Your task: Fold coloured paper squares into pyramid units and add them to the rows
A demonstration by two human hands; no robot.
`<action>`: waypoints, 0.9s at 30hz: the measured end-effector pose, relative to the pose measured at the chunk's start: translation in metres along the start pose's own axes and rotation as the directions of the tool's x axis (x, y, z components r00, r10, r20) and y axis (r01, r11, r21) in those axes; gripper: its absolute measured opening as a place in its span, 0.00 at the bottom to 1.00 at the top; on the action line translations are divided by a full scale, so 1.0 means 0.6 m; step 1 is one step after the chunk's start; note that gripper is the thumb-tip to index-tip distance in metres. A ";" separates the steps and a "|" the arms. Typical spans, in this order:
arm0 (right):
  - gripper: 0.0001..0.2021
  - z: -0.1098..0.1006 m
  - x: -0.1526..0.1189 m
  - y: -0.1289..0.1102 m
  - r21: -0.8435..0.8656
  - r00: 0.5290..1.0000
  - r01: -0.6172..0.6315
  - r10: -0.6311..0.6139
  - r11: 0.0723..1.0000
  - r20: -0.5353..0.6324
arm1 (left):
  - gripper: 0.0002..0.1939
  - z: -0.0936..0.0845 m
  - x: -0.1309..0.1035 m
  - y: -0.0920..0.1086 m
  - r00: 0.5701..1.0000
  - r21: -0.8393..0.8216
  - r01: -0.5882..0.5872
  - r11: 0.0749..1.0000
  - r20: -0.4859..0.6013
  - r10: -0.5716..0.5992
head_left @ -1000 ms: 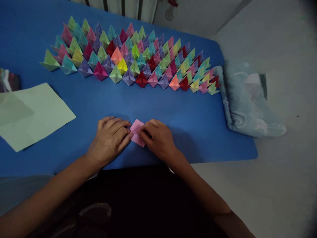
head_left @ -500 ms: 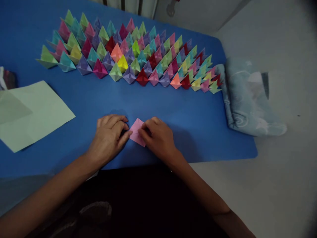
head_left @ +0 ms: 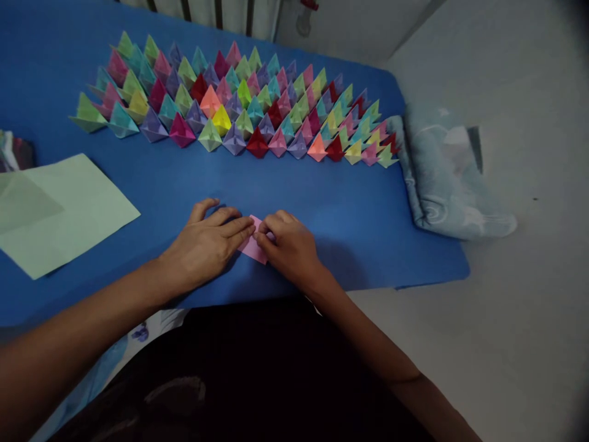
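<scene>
where pink paper (head_left: 252,250) ends — blue table (head_left: 257,190)

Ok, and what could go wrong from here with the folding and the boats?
Two risks, as far as I can judge. The pink paper is small and partly covered by the left hand and right hand, so a fold could go crooked unnoticed. The paper boats stand close together, and those at the right end are right by the folded blanket, so a nudge to it might disturb several.
</scene>
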State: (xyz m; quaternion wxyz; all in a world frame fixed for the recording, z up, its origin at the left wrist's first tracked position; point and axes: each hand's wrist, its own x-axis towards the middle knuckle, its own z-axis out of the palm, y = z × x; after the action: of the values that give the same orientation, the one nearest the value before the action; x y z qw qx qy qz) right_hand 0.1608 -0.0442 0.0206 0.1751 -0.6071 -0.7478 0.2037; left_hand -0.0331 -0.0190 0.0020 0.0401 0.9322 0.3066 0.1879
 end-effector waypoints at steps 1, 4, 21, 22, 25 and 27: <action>0.09 0.001 -0.001 0.001 0.008 1.000 0.006 -0.006 1.000 -0.010 | 0.17 0.001 0.002 -0.001 1.000 -0.017 0.016 1.000 0.005 -0.016; 0.04 0.005 -0.005 0.007 0.057 0.998 0.036 -0.033 0.998 -0.050 | 0.15 0.004 0.009 -0.011 1.000 -0.025 0.024 0.999 0.000 -0.024; 0.04 -0.016 -0.068 0.054 0.391 0.963 -0.050 0.148 0.919 -0.225 | 0.05 -0.016 0.139 -0.065 0.854 -0.045 0.122 0.992 0.513 -0.082; 0.04 -0.017 -0.068 0.054 0.405 0.963 -0.051 0.152 0.913 -0.221 | 0.06 -0.022 0.139 -0.061 0.832 -0.057 0.197 0.979 0.538 -0.136; 0.04 -0.020 -0.070 0.051 0.479 0.960 -0.068 0.188 0.875 -0.206 | 0.13 -0.044 0.127 -0.047 0.711 -0.110 0.525 0.844 0.602 -0.364; 0.06 -0.023 -0.071 0.047 0.584 0.950 -0.111 0.258 0.804 -0.174 | 0.13 -0.059 0.111 -0.037 0.637 -0.239 0.710 0.663 0.619 -0.460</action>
State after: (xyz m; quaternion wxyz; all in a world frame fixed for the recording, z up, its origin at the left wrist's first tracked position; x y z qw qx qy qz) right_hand 0.2003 -0.0796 0.0173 0.4178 -0.6181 -0.5626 0.3562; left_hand -0.0096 0.0366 0.0520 0.4002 0.7510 0.5247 -0.0219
